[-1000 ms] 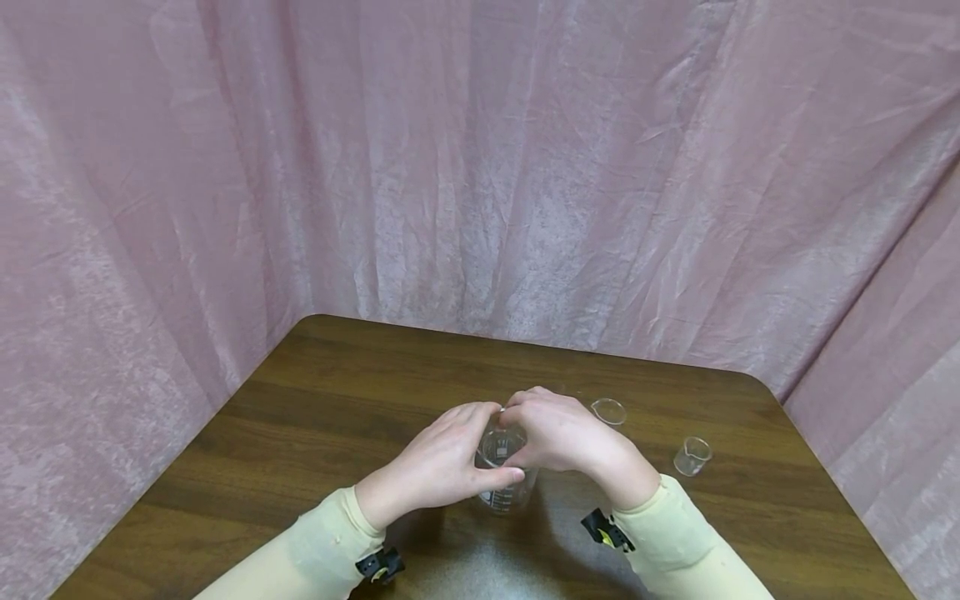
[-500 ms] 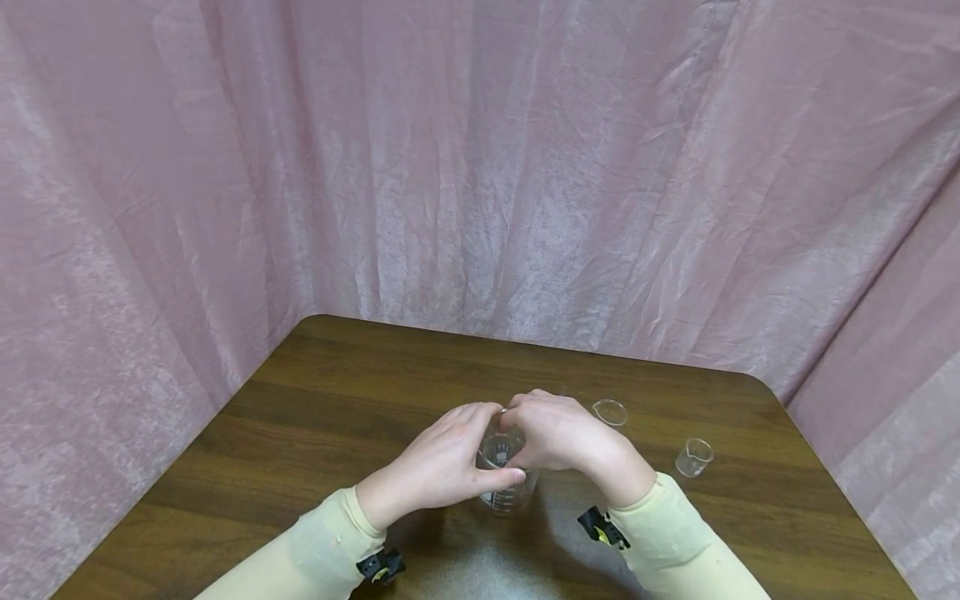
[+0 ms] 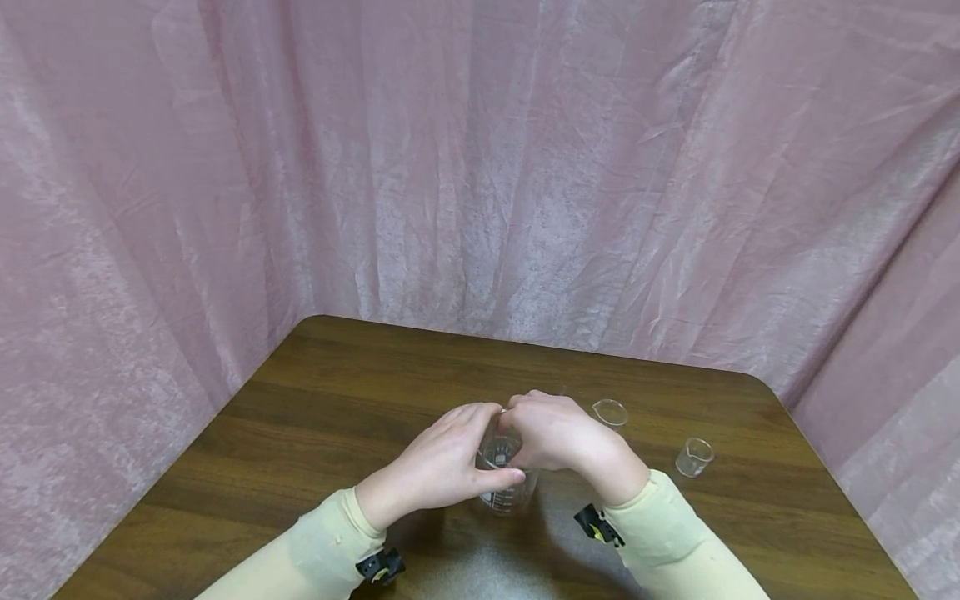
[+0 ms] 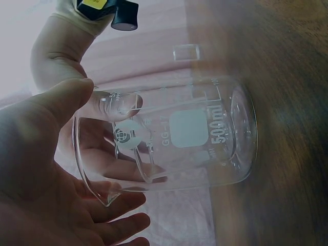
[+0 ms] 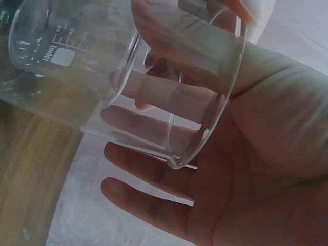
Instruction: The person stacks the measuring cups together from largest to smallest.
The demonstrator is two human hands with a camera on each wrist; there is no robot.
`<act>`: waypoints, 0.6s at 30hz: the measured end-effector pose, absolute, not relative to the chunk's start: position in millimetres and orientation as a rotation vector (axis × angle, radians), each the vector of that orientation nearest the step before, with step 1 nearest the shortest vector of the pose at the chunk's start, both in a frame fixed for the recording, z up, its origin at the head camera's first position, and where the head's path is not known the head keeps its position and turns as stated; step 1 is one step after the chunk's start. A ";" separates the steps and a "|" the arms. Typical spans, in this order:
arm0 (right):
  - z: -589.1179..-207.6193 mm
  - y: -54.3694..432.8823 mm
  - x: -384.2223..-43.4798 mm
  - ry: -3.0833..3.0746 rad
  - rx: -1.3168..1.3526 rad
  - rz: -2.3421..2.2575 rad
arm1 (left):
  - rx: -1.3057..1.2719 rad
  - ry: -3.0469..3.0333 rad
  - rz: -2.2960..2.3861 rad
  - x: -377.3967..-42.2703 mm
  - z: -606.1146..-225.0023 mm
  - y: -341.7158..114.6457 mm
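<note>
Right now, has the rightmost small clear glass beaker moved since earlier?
No; that rightmost beaker hasn't shifted against the right edge of the brown wooden table.

The surface [image 3: 360, 375], dark brown with streaked wood grain and rounded far corners, carries a large 500 ml beaker [image 3: 504, 501], upright. To its right stand a clear glass vessel [image 3: 610, 413] farther back and a small beaker [image 3: 693, 457].

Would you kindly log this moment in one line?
left hand: holds large beaker | right hand: grips smaller beaker inside | other beakers: on table
</note>
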State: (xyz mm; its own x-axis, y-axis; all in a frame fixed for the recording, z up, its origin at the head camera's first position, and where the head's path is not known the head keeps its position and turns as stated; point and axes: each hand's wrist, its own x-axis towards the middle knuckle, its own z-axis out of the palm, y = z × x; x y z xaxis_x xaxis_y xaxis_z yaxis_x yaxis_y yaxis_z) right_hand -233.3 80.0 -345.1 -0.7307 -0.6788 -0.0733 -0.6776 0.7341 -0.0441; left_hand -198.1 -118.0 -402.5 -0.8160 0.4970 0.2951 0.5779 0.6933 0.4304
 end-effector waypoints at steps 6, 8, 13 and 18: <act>-346.0 78.6 -233.2 2.843 -1.090 -0.009 | -0.883 -2.745 -0.781 -197.8 -402.8 -117.9; -346.3 78.8 -233.2 2.839 -1.090 -0.006 | -0.887 -2.743 -0.785 -197.6 -402.8 -117.8; -346.2 78.8 -233.4 2.829 -1.090 -0.004 | -0.886 -2.745 -0.794 -197.0 -402.7 -117.5; -346.0 78.2 -233.5 2.813 -1.083 -0.006 | -0.875 -2.751 -0.799 -196.4 -402.1 -117.1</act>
